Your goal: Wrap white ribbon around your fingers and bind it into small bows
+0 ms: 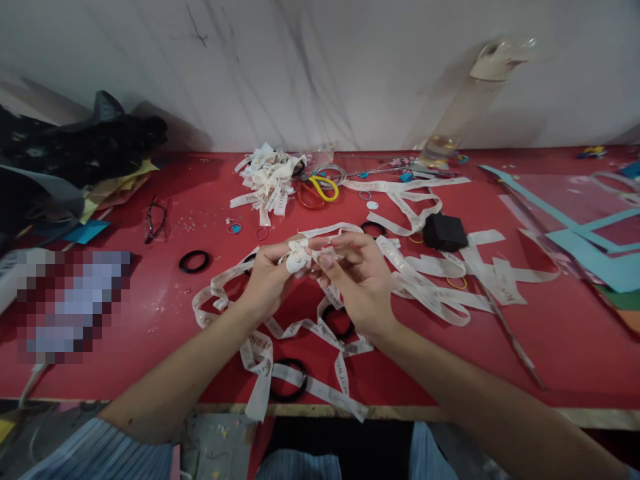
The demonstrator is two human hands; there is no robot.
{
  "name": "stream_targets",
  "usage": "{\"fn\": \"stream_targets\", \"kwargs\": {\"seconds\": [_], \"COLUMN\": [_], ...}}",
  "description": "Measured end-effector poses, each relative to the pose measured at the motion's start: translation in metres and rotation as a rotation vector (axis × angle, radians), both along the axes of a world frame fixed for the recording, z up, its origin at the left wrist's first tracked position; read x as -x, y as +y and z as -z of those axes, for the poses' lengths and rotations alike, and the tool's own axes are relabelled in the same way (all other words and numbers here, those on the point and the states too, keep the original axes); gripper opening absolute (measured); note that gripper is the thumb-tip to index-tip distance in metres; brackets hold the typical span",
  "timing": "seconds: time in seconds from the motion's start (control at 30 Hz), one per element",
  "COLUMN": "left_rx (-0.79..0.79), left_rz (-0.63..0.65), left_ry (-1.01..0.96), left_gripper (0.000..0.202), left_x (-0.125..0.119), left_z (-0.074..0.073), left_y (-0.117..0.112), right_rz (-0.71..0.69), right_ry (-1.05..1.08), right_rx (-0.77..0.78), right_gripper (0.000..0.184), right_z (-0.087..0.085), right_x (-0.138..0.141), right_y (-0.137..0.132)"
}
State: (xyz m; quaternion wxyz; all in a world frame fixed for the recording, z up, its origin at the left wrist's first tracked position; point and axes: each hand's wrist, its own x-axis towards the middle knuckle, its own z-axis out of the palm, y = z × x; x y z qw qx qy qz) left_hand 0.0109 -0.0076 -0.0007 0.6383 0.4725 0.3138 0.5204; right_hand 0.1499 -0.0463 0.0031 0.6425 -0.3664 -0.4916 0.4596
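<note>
Both hands meet above the middle of the red table (pixel 500 360). My left hand (pixel 267 277) pinches a small folded bundle of white printed ribbon (pixel 299 257). My right hand (pixel 357 277) grips the same ribbon from the right, fingers curled on it. Long strands of this ribbon (pixel 425 287) trail across the table under and around the hands. Black hair rings lie close by: one (pixel 194 261) to the left, one (pixel 290 379) near the front edge, another (pixel 336 323) under my right wrist.
A heap of cut ribbon pieces (pixel 267 180) and yellow and orange scissors (pixel 320 190) sit at the back. A black box (pixel 444 231) lies right of centre. Blue paper sheets (pixel 595 247) cover the right side. Dark cloth (pixel 75 143) and glasses (pixel 155 220) lie left.
</note>
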Motion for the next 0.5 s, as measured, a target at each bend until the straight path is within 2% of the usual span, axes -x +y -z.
{"fn": "stream_targets", "kwargs": {"seconds": [0.17,0.3,0.5], "left_rx": [0.208,0.292,0.399], "left_rz": [0.029,0.081,-0.005], "left_ry": [-0.09,-0.111,-0.14], "left_gripper": [0.027,0.024,0.025], "left_x": [-0.01,-0.012,-0.015], "left_z": [-0.003,0.0,-0.004], "left_y": [-0.006,-0.008,-0.009], "right_rz": [-0.073,-0.143,-0.237], "right_ry": [0.025,0.067,0.123], "right_rx": [0.104,0.151,0.188], "right_gripper": [0.023,0.022,0.021], "right_z": [0.004,0.007,0.006], "right_x": [0.005,0.005,0.006], "right_y": [0.002,0.004,0.006]}}
